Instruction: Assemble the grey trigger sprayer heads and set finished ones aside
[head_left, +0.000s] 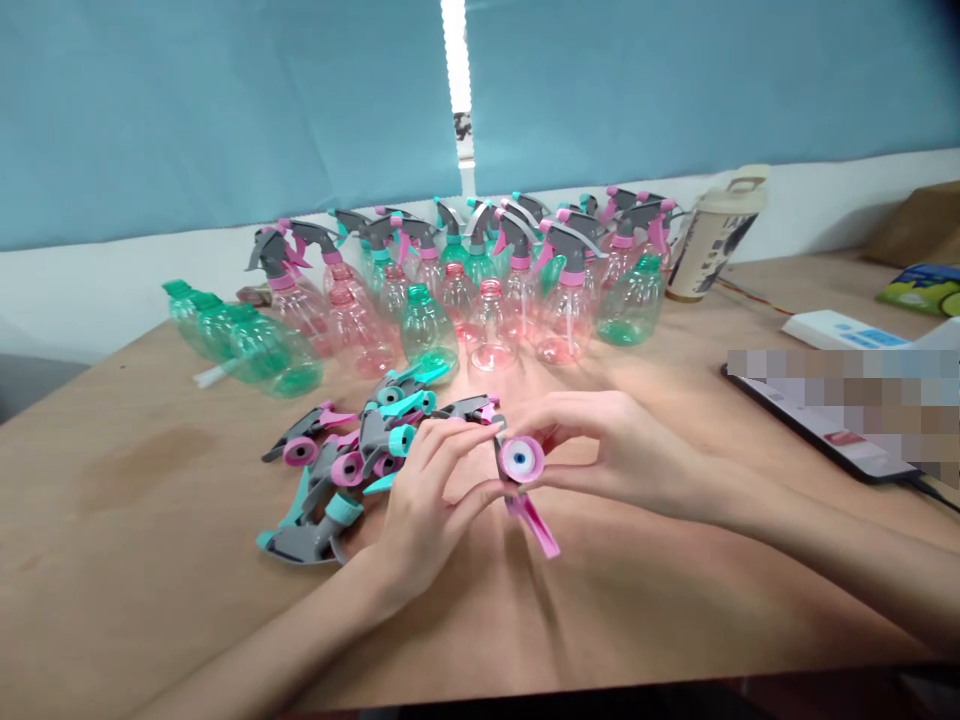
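Between both hands, above the table, is a grey and pink trigger spray head [521, 460]. Its pink collar faces me, showing a white ring with a dark centre, and its pink trigger points down. My left hand [439, 490] pinches the grey body from the left, thumb below and fingers above. From the right, the fingers of my right hand [600, 445] close around the pink collar. Just left of my left hand lies a pile of loose spray heads [375, 430] in grey with pink or turquoise parts.
Clear pink and green bottles [491, 330] stand in a cluster at the back, several with spray heads on. Green bottles [255, 350] are grouped at the left. A cream tumbler [712, 240] stands back right. At the right lies a tablet [825, 420] with a cable, near a white box [844, 330].
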